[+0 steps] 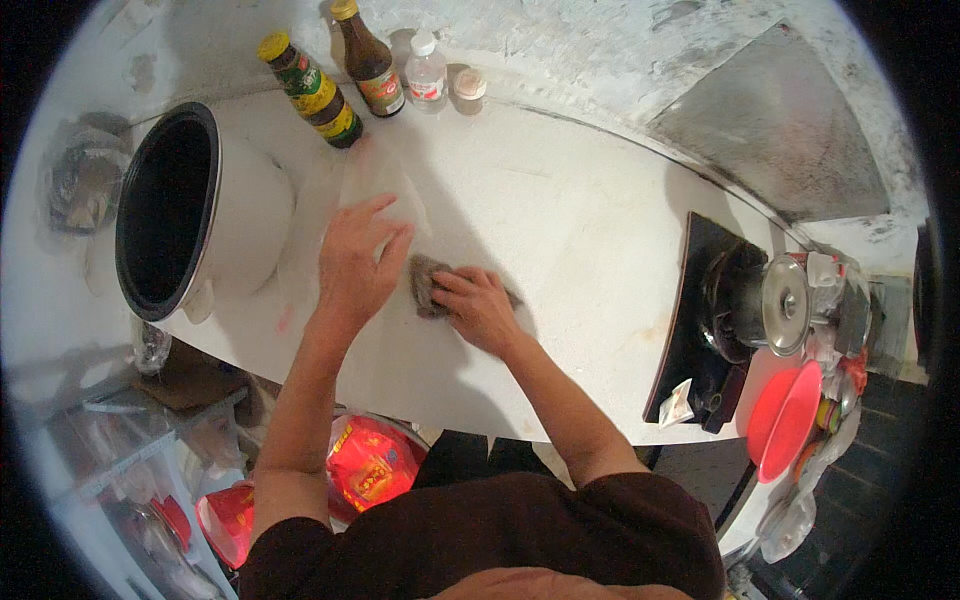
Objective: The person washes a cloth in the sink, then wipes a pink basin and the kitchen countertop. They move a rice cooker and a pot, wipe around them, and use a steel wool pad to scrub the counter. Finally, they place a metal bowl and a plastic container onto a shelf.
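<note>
My right hand (pixel 480 306) presses a crumpled grey-brown cloth (pixel 430 286) onto the white countertop (pixel 570 225), near its middle. Left of it, my left hand (pixel 361 251) is raised over or resting on the surface, fingers apart and nothing in them; whether it touches the counter is unclear. Beyond the left hand, a dark bottle with a green and yellow label (pixel 319 97) stands close to the wall.
A large white pot with a black interior (pixel 240 217) stands at the left. A brown bottle (pixel 371 67), a clear bottle (pixel 426 75) and a small jar (pixel 469 91) line the back. At right are a black cooktop (pixel 675 330), a lidded metal pot (pixel 784 304) and a red basin (pixel 787 420).
</note>
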Demonstrator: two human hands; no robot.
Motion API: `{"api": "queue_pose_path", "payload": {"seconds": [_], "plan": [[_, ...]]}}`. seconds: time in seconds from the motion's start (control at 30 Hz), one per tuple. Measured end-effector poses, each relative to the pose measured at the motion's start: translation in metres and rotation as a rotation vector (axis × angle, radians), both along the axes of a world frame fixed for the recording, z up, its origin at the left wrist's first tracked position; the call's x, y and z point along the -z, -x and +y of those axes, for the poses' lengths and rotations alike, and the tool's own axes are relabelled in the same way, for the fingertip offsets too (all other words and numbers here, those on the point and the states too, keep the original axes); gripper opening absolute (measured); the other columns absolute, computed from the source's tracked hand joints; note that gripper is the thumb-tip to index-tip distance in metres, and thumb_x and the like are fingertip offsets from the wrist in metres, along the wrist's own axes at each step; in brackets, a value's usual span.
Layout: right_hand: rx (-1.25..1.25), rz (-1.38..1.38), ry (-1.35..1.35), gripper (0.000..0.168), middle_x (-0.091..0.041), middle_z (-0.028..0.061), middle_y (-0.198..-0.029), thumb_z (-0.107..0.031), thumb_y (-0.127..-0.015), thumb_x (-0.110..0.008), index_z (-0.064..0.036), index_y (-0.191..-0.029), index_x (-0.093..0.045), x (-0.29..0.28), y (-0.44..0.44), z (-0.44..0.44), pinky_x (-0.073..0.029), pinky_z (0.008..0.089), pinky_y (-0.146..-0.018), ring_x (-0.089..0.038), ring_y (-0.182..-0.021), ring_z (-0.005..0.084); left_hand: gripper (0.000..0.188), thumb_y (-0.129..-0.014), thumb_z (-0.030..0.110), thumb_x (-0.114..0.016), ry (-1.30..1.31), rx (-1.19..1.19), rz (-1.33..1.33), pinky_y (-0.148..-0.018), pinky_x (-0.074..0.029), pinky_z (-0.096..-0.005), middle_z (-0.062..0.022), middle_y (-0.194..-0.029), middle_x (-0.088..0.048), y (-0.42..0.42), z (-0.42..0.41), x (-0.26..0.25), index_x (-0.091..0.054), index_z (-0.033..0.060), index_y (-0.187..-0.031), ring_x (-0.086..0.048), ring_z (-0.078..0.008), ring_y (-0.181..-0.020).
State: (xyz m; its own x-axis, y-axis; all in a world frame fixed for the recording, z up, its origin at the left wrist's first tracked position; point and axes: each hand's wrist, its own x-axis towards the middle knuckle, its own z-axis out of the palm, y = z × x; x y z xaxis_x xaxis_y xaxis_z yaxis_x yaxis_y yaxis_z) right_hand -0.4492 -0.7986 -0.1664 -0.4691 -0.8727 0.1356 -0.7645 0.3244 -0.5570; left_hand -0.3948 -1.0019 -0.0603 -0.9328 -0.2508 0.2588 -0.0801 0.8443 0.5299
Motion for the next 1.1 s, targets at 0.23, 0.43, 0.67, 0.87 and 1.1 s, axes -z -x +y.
{"api": "queue_pose_path", "payload": {"seconds": [0.23,0.43,0.67,0.87,1.1], "plan": [[0.683,0.074,0.108,0.041,-0.056,0.013,-0.118,-0.005,-0.069,-0.073,-0.007,-0.108,-0.061,0.007,0.0,0.098,-0.046,0.0418,-0.087,-0.053,-0.1,0.0335,0.051,-0.085,0.01,-0.06,0.024,-0.109,0.205,-0.092,-0.047,-0.0452,-0.0174,-0.14,-0.042,0.19,-0.007,0.056,-0.044,0.0059,-0.133,-0.054,-0.0362,-0.116],[0.798,0.217,0.139,0.051,-0.054,0.0134,-0.116,-0.009,-0.063,-0.078,-0.011,-0.11,-0.058,0.026,-0.008,0.105,-0.047,0.0423,-0.081,-0.052,-0.095,0.0335,0.062,-0.085,0.011,-0.057,0.075,-0.283,-0.048,-0.084,-0.049,-0.05,-0.0136,-0.143,-0.033,0.254,0.017,0.083,-0.032,0.0076,-0.142,-0.057,-0.0373,-0.108],[0.79,0.185,0.182,0.055,-0.056,0.0123,-0.116,-0.009,-0.063,-0.078,-0.01,-0.114,-0.056,0.02,-0.008,0.105,-0.047,0.0405,-0.08,-0.052,-0.094,0.0321,0.051,-0.077,0.013,-0.069,0.148,-0.39,0.073,-0.08,-0.05,-0.0454,-0.0102,-0.122,-0.042,0.245,0.018,0.111,-0.052,0.0299,-0.122,-0.057,-0.0324,-0.105],[0.811,0.116,0.235,0.058,-0.054,0.0158,-0.123,-0.018,-0.068,-0.077,-0.004,-0.119,-0.052,0.017,-0.011,0.108,-0.046,0.0426,-0.084,-0.052,-0.097,0.0341,0.052,-0.074,0.009,-0.068,0.157,-0.154,0.336,-0.088,-0.045,-0.0439,-0.0132,-0.115,-0.048,0.22,0.025,0.085,-0.052,0.0175,-0.123,-0.055,-0.0351,-0.1],[0.84,0.121,0.343,0.054,-0.054,0.017,-0.125,-0.025,-0.075,-0.071,-0.002,-0.119,-0.053,0.016,-0.009,0.111,-0.045,0.0435,-0.086,-0.052,-0.099,0.0359,0.064,-0.073,0.004,-0.074,-0.803,-0.105,0.432,-0.093,-0.043,-0.0306,-0.0069,-0.116,-0.051,0.083,0.074,0.028,-0.043,0.0022,-0.128,-0.052,-0.0174,-0.106]]}}
